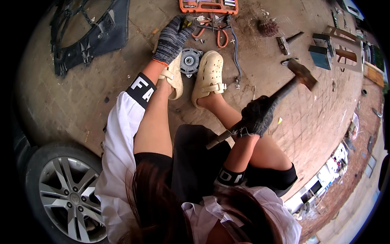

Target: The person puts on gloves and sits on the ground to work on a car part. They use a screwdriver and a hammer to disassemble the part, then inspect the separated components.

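My right hand (257, 116), in a dark knit glove, is wrapped round the handle of a hammer (305, 77). Its head is raised to the right of my right shoe, and the handle's end sticks out over my lap. My left hand (172, 39), in a grey-and-black glove with an orange cuff, reaches out past my left shoe. Its fingers are closed near a pair of orange-handled pliers, at a small dark and yellowish bit I cannot make out. Between my cream clogs (210, 73) lies a round grey metal part (189, 62) with a hub in its centre.
Orange-handled pliers (222, 38) and a cable (237, 61) lie on the paved floor below an orange tool case (208, 9). Another hammer (283, 45) rests at right. A black plastic panel (118, 30) lies at far left. A car wheel (73, 199) stands close by my left side.
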The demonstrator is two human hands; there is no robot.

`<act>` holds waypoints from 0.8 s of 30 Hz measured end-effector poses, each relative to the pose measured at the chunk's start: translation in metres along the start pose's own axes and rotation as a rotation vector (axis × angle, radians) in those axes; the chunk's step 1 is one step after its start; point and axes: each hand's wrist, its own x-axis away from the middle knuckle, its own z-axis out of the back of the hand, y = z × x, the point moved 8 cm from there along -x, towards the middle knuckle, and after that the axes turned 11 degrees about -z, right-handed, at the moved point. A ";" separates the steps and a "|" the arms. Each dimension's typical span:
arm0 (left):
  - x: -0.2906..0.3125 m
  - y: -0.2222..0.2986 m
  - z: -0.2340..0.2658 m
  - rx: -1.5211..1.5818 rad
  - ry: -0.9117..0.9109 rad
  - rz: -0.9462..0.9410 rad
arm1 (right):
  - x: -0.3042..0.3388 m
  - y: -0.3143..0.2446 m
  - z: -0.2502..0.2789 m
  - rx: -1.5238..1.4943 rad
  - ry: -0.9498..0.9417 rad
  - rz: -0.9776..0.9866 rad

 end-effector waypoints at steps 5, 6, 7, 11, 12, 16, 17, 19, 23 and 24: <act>0.007 0.005 0.028 0.107 0.088 0.029 | -0.082 0.057 0.034 0.185 0.142 -0.096; 0.007 -0.001 0.021 0.259 0.143 0.094 | -0.089 0.059 0.045 0.238 0.213 -0.054; 0.010 -0.001 0.027 0.255 0.137 0.114 | -0.094 0.065 0.045 0.304 0.252 -0.035; 0.014 -0.003 0.032 0.267 0.086 0.181 | -0.109 0.091 0.042 0.516 0.247 -0.055; 0.015 -0.002 0.035 0.258 0.083 0.191 | -0.122 0.099 0.040 0.624 0.191 0.023; 0.013 -0.016 0.013 0.480 0.136 0.197 | -0.121 0.099 0.031 0.820 0.190 0.184; 0.007 -0.004 0.005 0.530 0.129 0.188 | -0.125 0.099 0.034 0.846 0.178 0.188; 0.004 0.004 0.006 0.519 0.113 0.172 | -0.138 0.114 0.035 0.854 0.140 0.138; -0.002 -0.002 -0.020 0.142 -0.126 0.067 | -0.140 0.116 0.035 0.814 0.151 0.233; -0.004 -0.004 -0.029 0.125 -0.169 0.054 | -0.142 0.116 0.038 0.801 0.158 0.222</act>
